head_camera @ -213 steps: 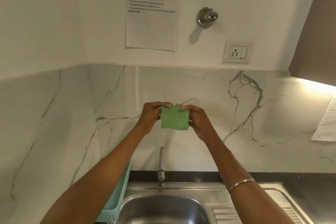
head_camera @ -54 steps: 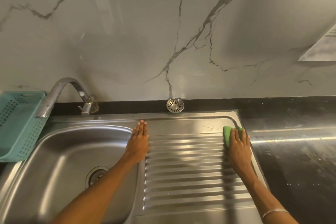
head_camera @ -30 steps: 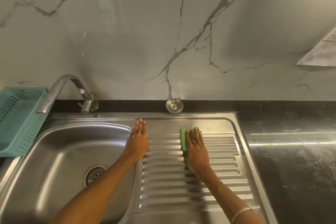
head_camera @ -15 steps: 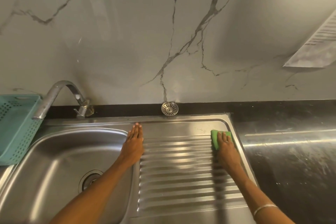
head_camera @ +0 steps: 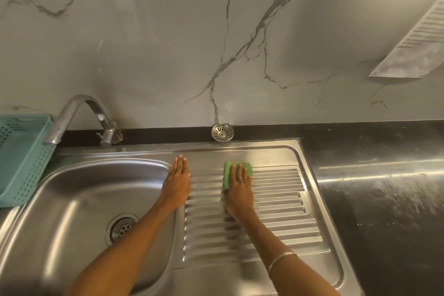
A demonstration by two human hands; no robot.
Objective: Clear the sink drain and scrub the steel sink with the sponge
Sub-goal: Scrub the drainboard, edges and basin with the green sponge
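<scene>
The green sponge (head_camera: 237, 174) lies flat at the far end of the steel sink (head_camera: 72, 199)'s ribbed drainboard, under the right hand (head_camera: 239, 190)'s straight, pressing fingers. The left hand (head_camera: 177, 182) rests flat on the ridge beside the basin, fingers straight. Bare ribs stretch right of the sponge to the raised rim.

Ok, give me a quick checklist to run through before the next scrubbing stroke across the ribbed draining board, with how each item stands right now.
1. Sponge under the right hand, flat on the draining board: ok.
2. Left hand braced flat on the ridge between basin and board, out of the sponge's path: ok.
3. Board to the right of the sponge free of objects: ok.
4. Strainer off the sink, on the black ledge at the wall: ok.
5. Drain open in the basin; whether it holds debris: cannot tell.
6. Tap running no visible water: ok.
</scene>
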